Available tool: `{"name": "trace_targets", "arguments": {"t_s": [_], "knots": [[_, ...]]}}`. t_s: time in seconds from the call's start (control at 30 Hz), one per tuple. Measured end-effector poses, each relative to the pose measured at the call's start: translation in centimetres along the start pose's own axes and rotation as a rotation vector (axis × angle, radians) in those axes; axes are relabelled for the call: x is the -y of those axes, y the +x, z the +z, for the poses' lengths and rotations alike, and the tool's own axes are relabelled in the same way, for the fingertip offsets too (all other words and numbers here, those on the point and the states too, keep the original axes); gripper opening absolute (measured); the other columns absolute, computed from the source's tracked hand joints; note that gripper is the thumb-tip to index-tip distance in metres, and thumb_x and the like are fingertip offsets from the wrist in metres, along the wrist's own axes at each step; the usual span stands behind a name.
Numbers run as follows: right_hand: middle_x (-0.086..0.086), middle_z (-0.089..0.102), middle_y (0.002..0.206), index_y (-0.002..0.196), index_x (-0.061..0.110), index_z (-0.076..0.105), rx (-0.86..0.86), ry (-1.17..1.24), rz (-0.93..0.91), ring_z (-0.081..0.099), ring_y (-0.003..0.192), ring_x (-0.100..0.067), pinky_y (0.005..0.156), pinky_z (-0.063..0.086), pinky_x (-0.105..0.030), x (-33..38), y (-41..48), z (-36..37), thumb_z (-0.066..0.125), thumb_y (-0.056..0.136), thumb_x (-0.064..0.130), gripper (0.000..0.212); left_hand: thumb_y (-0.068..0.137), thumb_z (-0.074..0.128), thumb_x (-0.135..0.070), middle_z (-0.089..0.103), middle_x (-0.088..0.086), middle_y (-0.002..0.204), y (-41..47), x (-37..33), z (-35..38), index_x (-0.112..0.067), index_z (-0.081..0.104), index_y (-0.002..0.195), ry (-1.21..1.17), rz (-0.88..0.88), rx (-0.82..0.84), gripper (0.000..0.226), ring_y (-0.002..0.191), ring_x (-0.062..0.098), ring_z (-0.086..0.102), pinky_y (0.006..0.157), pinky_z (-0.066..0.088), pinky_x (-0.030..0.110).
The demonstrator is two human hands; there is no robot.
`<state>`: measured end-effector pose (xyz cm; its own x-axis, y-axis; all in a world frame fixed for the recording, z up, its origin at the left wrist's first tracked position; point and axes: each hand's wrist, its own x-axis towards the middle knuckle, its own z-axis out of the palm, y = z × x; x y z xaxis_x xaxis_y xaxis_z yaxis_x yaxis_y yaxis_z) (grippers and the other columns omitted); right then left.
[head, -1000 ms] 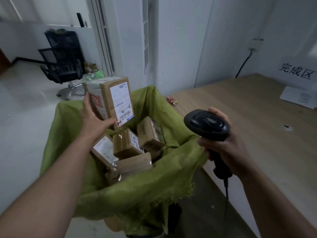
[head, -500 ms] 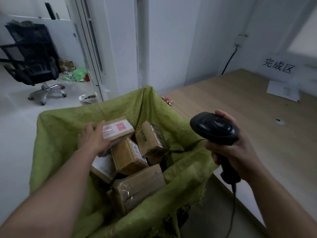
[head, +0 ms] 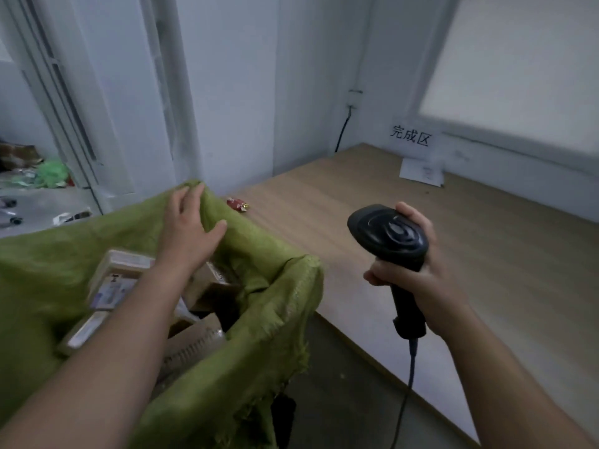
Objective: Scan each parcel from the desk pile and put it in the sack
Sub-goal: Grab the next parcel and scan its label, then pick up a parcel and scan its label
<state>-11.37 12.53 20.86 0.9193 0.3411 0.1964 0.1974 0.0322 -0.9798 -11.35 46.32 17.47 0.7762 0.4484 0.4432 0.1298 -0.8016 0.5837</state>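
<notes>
Scanner (head: 389, 236) in right grip (head: 421, 283), left grip (head: 188, 228) spread

Left of pale wooden desk (head: 502, 260): green woven sack (head: 275, 303), brown cardboard parcels (head: 120, 273) inside; black plastic scanner (head: 385, 234) in my right hand (head: 424, 286).

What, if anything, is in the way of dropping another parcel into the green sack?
Only the left hand and forearm, stretched across the open mouth of the sack toward the far rim; parcels inside lie below it.
</notes>
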Motion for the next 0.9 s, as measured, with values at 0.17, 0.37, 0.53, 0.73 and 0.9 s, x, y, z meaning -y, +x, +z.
{"name": "trace_targets", "arguments": {"t_s": [0.17, 0.37, 0.53, 0.73, 0.9], "knots": [[-0.002, 0.052, 0.133, 0.130, 0.042, 0.047, -0.106, -0.031, -0.021, 0.061, 0.113, -0.033, 0.093, 0.053, -0.049, 1.0, -4.9, -7.7, 0.087, 0.046, 0.028, 0.094, 0.084, 0.073, -0.018, 0.029, 0.018, 0.149, -4.6, -8.8, 4.4, -0.009, 0.035, 0.149, -0.117, 0.045, 0.094, 0.076, 0.138, 0.029, 0.032, 0.114, 0.019, 0.026], [0.011, 0.057, 0.116, 0.120, 0.038, 0.047, -0.254, -0.194, -0.028, 0.063, 0.099, -0.003, 0.081, 0.051, -0.020, 2.7, -12.7, -17.3, 0.089, 0.049, 0.016, 0.086, 0.084, 0.073, -0.019, 0.027, 0.019, 0.148, -10.7, -19.4, 9.8, -0.010, 0.032, 0.150, -0.149, 0.156, 0.240, 0.078, 0.139, 0.032, 0.028, 0.115, 0.019, 0.032], [0.000, 0.051, 0.126, 0.126, 0.039, 0.043, -0.398, -0.079, -0.076, 0.066, 0.097, -0.026, 0.069, 0.060, -0.038, 2.8, -19.6, -25.3, 0.089, 0.053, 0.005, 0.093, 0.088, 0.069, -0.025, 0.022, 0.013, 0.152, -17.1, -28.6, 14.4, -0.017, 0.028, 0.152, -0.175, 0.269, 0.350, 0.076, 0.139, 0.029, 0.030, 0.112, 0.027, 0.035], [0.006, 0.049, 0.135, 0.132, 0.049, 0.037, -0.609, -0.149, -0.156, 0.057, 0.118, -0.012, 0.094, 0.050, -0.032, 3.0, -28.2, -34.1, 0.089, 0.048, 0.026, 0.102, 0.085, 0.072, -0.021, 0.025, 0.017, 0.150, -24.9, -38.8, 20.2, -0.013, 0.032, 0.150, -0.265, 0.409, 0.471, 0.076, 0.141, 0.029, 0.028, 0.112, 0.025, 0.031], [0.008, 0.050, 0.132, 0.130, 0.042, 0.041, -0.751, -0.201, -0.168, 0.057, 0.117, -0.009, 0.095, 0.049, -0.027, 3.5, -34.2, -39.3, 0.090, 0.049, 0.022, 0.096, 0.083, 0.074, -0.018, 0.028, 0.020, 0.148, -30.2, -46.1, 23.6, -0.009, 0.036, 0.148, -0.329, 0.539, 0.558, 0.076, 0.141, 0.030, 0.028, 0.108, 0.023, 0.024]]}}
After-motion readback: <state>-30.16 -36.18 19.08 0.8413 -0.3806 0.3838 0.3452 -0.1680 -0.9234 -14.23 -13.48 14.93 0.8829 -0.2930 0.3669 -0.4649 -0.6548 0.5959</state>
